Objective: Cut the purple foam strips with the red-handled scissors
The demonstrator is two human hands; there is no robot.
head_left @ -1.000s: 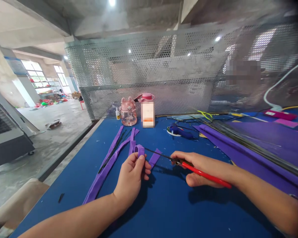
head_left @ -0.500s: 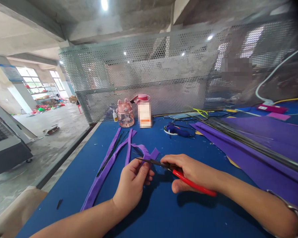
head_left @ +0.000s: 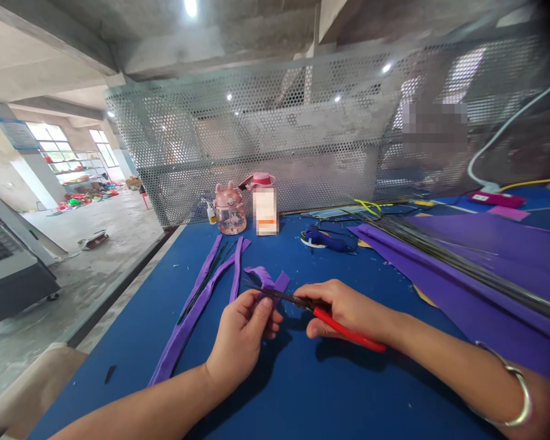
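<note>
My left hand is closed in a pinch at the near end of a short purple fabric strip, whose loose end curls away behind the fingers. In my right hand are scissors with red handles. Their dark blades reach left across the strip, just above my left thumb. Whether the blades touch the fabric I cannot tell. Left of my hands, longer purple strips lie on the blue table with thin dark wires among them.
A pink clear bottle and a blurred box stand at the back. Beyond my right hand lies a blue glue gun. Purple sheets carrying a bundle of dark wires cover the right side. A perforated metal screen rises behind.
My right hand has moved slightly left with the scissors, and the red handles have shifted left and up. The purple strip has shifted a little; my left hand keeps its pinch.
</note>
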